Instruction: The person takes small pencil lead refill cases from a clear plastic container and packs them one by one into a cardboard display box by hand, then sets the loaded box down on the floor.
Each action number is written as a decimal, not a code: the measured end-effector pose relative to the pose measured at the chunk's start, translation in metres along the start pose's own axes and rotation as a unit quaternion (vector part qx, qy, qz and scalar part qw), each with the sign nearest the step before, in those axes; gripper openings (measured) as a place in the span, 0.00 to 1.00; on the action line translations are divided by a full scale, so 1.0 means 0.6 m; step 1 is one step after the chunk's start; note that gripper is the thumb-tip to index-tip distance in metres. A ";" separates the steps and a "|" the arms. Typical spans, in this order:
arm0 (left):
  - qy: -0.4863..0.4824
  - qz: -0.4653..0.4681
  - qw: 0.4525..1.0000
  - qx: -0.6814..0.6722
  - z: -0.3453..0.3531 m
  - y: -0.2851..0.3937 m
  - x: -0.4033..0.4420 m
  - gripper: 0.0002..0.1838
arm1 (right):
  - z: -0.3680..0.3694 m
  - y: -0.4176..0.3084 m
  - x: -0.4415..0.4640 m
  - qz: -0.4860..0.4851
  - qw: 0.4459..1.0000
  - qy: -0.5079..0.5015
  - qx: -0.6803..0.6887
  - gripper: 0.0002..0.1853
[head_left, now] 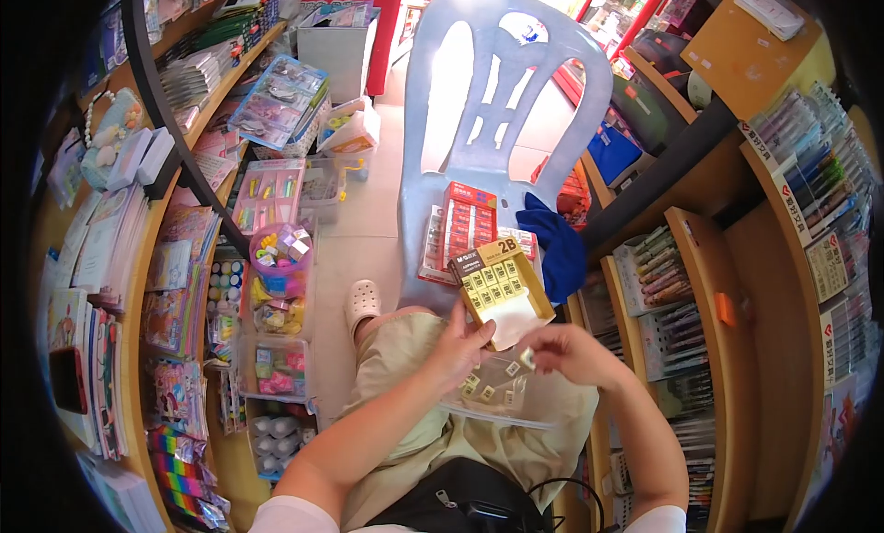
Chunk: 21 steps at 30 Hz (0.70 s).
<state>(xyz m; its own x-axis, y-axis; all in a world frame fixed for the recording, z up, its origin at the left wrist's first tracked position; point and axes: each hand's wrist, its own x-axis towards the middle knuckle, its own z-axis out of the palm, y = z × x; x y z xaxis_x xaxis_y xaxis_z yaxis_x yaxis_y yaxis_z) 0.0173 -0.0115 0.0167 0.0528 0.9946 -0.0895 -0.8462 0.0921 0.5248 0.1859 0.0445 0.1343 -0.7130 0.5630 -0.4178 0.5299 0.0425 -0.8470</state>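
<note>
My left hand (465,341) grips the lower left edge of an open cardboard box (537,305) marked 2B, tilted above my lap. Rows of small yellow-and-white 2B blocks (493,286) fill its upper part, and its lower part shows a bare white bottom. My right hand (564,353) pinches one small block (527,359) just below the box's lower edge. Beneath both hands, a clear plastic tray (525,413) rests on my lap with several loose blocks (488,393) in it.
A blue plastic chair (442,169) stands ahead, with red-and-white boxes (470,222) and a dark blue cloth (552,248) on its seat. Shelves of stationery (175,284) line the left, pen racks (668,275) the right. Plastic bins (281,367) stand on the left, near a pink clog (364,301).
</note>
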 end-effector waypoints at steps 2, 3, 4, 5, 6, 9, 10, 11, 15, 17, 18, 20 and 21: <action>-0.009 -0.007 1.000 0.005 0.002 0.000 0.000 0.33 | -0.002 -0.009 0.022 -0.038 0.992 0.113 0.052 0.05; -0.012 -0.009 1.000 0.008 0.001 0.000 0.000 0.32 | 0.002 -0.011 0.039 -0.058 0.981 0.167 0.079 0.04; -0.018 -0.017 1.000 0.006 -0.003 -0.001 0.001 0.33 | 0.005 -0.007 0.059 -0.060 0.979 0.181 0.072 0.04; -0.023 -0.026 0.999 0.003 -0.009 -0.004 0.002 0.34 | 0.008 -0.001 0.082 -0.063 0.977 0.193 0.065 0.03; -0.027 -0.034 0.999 0.000 -0.013 -0.005 0.002 0.35 | 0.014 0.003 0.103 -0.065 0.975 0.206 0.059 0.03; -0.031 -0.017 0.999 0.017 -0.014 -0.004 -0.001 0.34 | 0.038 -0.003 0.150 -0.067 0.970 0.227 0.058 0.04; -0.031 -0.019 0.999 0.021 -0.017 -0.006 -0.001 0.34 | 0.045 -0.006 0.160 -0.063 0.968 0.236 0.062 0.04; -0.032 -0.021 0.999 0.024 -0.021 -0.008 -0.001 0.35 | 0.051 -0.009 0.167 -0.057 0.966 0.244 0.065 0.04; -0.031 -0.020 0.998 0.045 -0.024 -0.007 0.000 0.34 | 0.058 -0.010 0.176 -0.057 0.958 0.268 0.089 0.02; -0.036 -0.022 0.999 0.026 -0.013 0.000 -0.003 0.33 | 0.057 -0.008 0.170 -0.067 0.952 0.290 0.067 0.03; -0.037 -0.022 0.999 0.016 -0.008 0.004 -0.004 0.32 | 0.052 -0.013 0.157 -0.074 0.948 0.309 0.028 0.04; -0.028 -0.009 1.000 0.000 -0.004 0.007 -0.003 0.29 | 0.041 -0.020 0.127 -0.097 0.934 0.343 -0.021 0.06; -0.022 -0.002 1.000 -0.010 -0.004 0.008 -0.003 0.28 | 0.032 -0.012 0.110 -0.095 0.933 0.342 -0.049 0.05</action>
<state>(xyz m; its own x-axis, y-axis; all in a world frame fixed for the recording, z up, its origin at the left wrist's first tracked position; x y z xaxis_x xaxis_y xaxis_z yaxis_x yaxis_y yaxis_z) 0.0120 -0.0129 0.0173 0.0788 0.9955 -0.0534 -0.8566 0.0950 0.5071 0.1262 0.0654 0.1065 -0.3556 0.9318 0.0732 0.4874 0.2517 -0.8361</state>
